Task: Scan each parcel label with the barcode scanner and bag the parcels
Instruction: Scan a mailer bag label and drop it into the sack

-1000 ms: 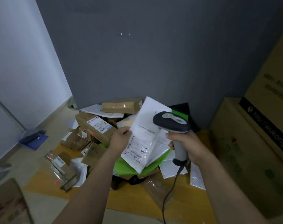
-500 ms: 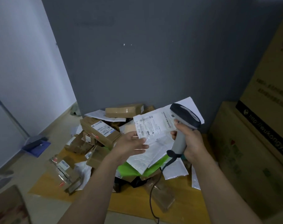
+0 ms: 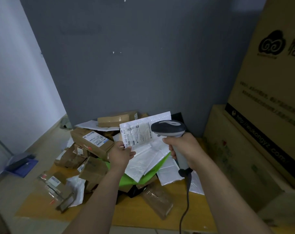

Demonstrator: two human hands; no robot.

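Observation:
My left hand [image 3: 120,154] pinches the lower left edge of a white padded mailer [image 3: 148,149], held up with its printed label [image 3: 136,135] facing me. My right hand [image 3: 183,147] grips the handle of a grey barcode scanner [image 3: 168,129]. The scanner's dark head sits just right of the label, over the mailer's upper right part, and its cable [image 3: 185,206] hangs down. Behind and below the mailer lies a heap of parcels [image 3: 92,141]: brown boxes and white mailers on the floor.
A green bag [image 3: 129,179] lies under the heap on a yellow cardboard sheet [image 3: 143,217]. Large cardboard boxes [image 3: 261,132] are stacked at the right. A grey wall [image 3: 135,65] stands behind. A blue object [image 3: 22,166] rests on the floor at the left.
My left hand has turned the mailer so its label faces up and level. The scanner rose and its head now points at the label from the right. The view tilted upward.

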